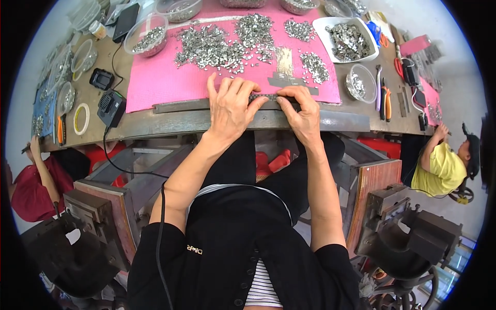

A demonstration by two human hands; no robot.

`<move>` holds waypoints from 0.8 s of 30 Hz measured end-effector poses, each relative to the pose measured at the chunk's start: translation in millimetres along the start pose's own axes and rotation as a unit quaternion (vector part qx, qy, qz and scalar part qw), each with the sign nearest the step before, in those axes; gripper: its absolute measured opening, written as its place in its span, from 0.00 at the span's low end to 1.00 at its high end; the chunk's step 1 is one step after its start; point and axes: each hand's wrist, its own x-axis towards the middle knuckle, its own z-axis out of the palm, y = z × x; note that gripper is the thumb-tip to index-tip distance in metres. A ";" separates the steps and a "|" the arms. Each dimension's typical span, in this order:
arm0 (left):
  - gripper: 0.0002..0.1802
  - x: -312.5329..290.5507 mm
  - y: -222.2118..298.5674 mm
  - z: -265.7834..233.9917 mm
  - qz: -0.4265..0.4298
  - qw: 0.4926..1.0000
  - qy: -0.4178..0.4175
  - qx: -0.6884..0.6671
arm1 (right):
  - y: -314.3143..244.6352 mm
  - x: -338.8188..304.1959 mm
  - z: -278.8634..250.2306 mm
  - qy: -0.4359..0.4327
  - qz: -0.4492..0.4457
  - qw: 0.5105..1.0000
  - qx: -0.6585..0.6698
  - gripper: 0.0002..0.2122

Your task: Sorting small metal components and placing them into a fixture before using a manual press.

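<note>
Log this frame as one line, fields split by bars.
left hand: at dark strip, left side | right hand: at its right side | beyond: loose metal pieces on pink mat

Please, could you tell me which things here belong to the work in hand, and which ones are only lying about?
Likely part of the work:
dark metal strip, between left hand and right hand
small metal pieces, heaped beyond the hands
pink mat under them

Apparently just lying about, untouched:
black box with cable
flat black device
orange-and-black-handled tool
</note>
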 end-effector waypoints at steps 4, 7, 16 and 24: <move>0.13 -0.4 1.6 -8.2 -0.017 0.999 -0.014 -0.034 | 0.5 1.5 3.6 0.021 -0.028 0.999 -0.028 0.07; 0.11 -2.1 -10.0 -21.6 -0.033 0.998 0.023 -0.049 | 1.3 1.0 3.8 0.023 -0.037 0.998 -0.035 0.06; 0.25 2.1 -69.8 -58.9 -0.047 0.975 -0.211 0.061 | -1.7 -0.6 6.0 0.035 -0.030 0.998 -0.032 0.04; 0.16 -13.1 -84.6 -85.4 -0.073 0.979 -0.183 -0.046 | -6.8 13.7 7.3 0.008 -0.071 0.994 -0.086 0.05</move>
